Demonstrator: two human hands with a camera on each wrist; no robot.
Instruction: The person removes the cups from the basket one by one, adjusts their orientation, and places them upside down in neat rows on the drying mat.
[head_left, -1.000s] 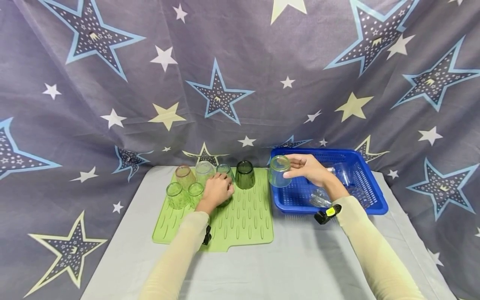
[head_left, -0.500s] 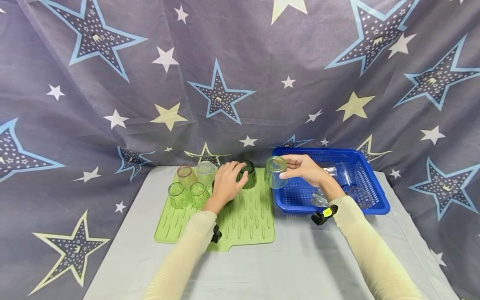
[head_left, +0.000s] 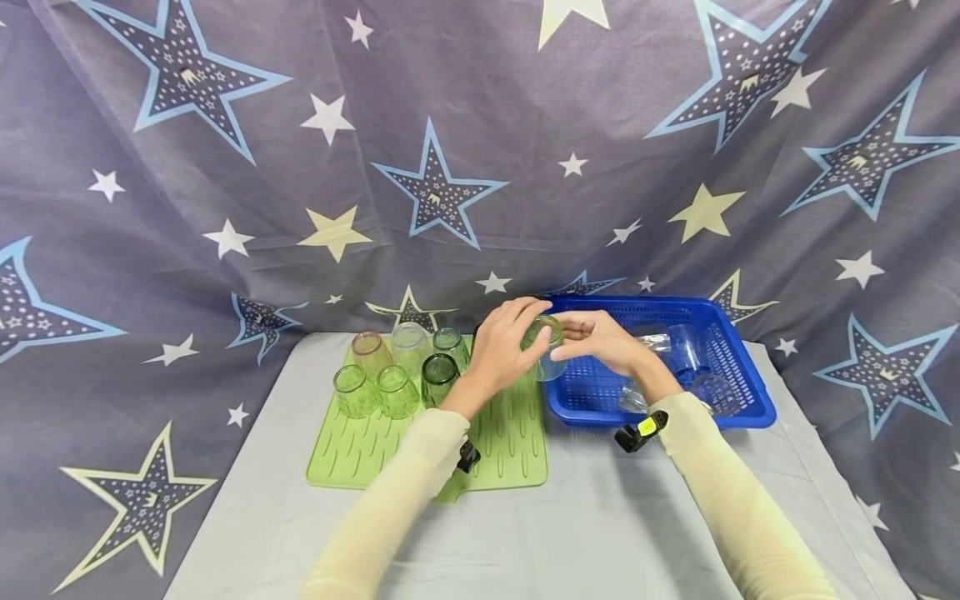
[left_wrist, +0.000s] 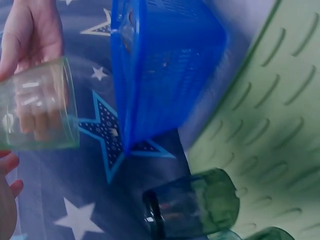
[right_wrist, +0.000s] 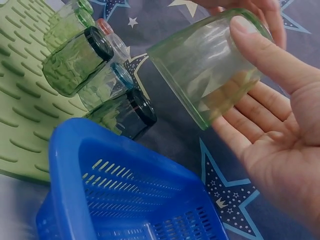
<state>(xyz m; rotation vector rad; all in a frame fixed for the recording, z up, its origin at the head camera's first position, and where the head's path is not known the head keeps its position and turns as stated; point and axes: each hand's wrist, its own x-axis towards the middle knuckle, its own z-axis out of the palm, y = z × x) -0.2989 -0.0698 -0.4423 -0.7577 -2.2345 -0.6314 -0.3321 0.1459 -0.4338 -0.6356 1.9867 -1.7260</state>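
A clear glass tumbler (head_left: 550,367) with a pale green tint is held in the air by the blue basket's left end. My right hand (head_left: 603,342) grips it from the right; its thumb and fingers lie on opposite sides in the right wrist view, where the tumbler (right_wrist: 200,75) is tilted. My left hand (head_left: 498,346) reaches the tumbler's upper left side with fingers spread. Whether it touches is unclear. Beneath the left arm, a dark green tumbler (head_left: 439,383) stands on the green mat (head_left: 352,454). Another dark tumbler (left_wrist: 195,205) is mostly hidden behind the left hand in the head view.
Two green tumblers (head_left: 397,392), a pinkish one (head_left: 371,354), a clear one (head_left: 410,346) and a bluish one (head_left: 450,343) stand on the mat's left and back. The blue basket (head_left: 761,417) holds several clear glasses (head_left: 686,350). A starry cloth (head_left: 480,125) hangs behind.
My left hand has left the dark green tumbler on the mat and moved right to the raised tumbler. My right hand has shifted slightly left with that tumbler.
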